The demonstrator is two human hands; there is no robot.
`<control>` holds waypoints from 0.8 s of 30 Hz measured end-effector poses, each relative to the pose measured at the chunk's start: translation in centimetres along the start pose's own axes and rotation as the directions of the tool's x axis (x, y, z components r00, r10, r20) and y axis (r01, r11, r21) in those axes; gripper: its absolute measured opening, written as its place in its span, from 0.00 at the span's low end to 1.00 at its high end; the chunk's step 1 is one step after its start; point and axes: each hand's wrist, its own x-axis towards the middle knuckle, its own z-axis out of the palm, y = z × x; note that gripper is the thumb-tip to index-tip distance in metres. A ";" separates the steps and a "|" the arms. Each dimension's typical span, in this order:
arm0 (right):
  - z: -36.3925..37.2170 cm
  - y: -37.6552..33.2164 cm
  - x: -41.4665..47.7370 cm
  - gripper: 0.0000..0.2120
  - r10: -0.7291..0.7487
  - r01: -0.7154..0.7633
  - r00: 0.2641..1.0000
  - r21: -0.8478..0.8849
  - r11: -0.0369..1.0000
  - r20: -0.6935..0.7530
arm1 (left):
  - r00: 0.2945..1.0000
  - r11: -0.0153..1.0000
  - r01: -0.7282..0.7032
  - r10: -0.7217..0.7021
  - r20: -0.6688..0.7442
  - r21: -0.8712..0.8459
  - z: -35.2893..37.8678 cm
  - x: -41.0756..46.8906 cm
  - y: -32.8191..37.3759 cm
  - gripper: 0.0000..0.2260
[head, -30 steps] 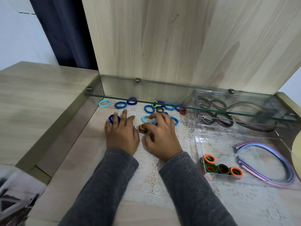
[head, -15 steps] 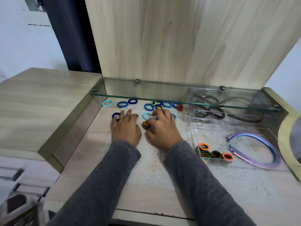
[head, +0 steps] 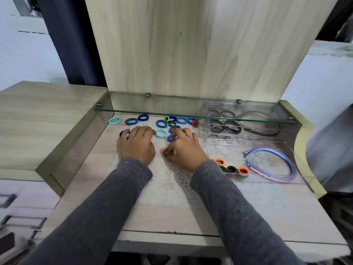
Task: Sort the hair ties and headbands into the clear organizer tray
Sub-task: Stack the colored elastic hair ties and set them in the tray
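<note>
Little shifted: both hands stay low among the loose blue ties on the bench. Right hand curls forward, thumb pinching a small multicoloured stack against the index finger. Left hand lies flat, fingers spread, tips on a dark blue tie. Risk: gathering more ties loosens that pinch and the stack springs apart short of the organizer tray at right.
</note>
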 end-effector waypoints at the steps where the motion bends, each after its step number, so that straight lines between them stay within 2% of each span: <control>1: -0.2 0.0 -0.1 0.14 0.006 -0.006 1.000 -0.003 1.000 0.018 | 0.998 0.999 -0.040 0.040 -0.041 0.006 0.0 0.0 0.0 0.17; 5: -0.7 -0.1 -0.3 0.13 0.016 -0.015 0.998 -0.012 1.000 0.063 | 0.980 0.985 -0.173 0.173 -0.102 0.009 -0.3 -0.7 0.2 0.17; 6: -0.9 -0.1 -0.4 0.13 0.016 -0.015 0.998 -0.015 1.000 0.059 | 0.977 0.980 -0.199 0.198 -0.075 -0.010 -0.5 -0.9 0.4 0.18; 8: -0.9 0.0 -0.5 0.13 0.016 -0.015 0.998 -0.021 1.000 0.058 | 0.972 0.974 -0.220 0.224 0.066 -0.061 -1.0 -1.3 0.8 0.21; 11: -1.1 -0.1 -0.5 0.13 0.020 -0.019 0.998 -0.020 1.000 0.065 | 0.947 0.979 -0.133 0.171 0.270 -0.154 -1.1 -1.8 0.9 0.26; 17: -1.1 -0.3 -0.4 0.13 0.013 -0.011 0.999 -0.035 0.999 0.047 | 0.943 0.929 -0.046 0.162 0.290 -0.368 -1.5 -2.8 0.5 0.31; 24: -1.1 -0.3 -0.5 0.14 0.000 0.002 0.999 -0.081 0.997 0.033 | 0.929 0.907 0.087 0.076 0.363 -0.412 -2.9 -3.6 2.3 0.30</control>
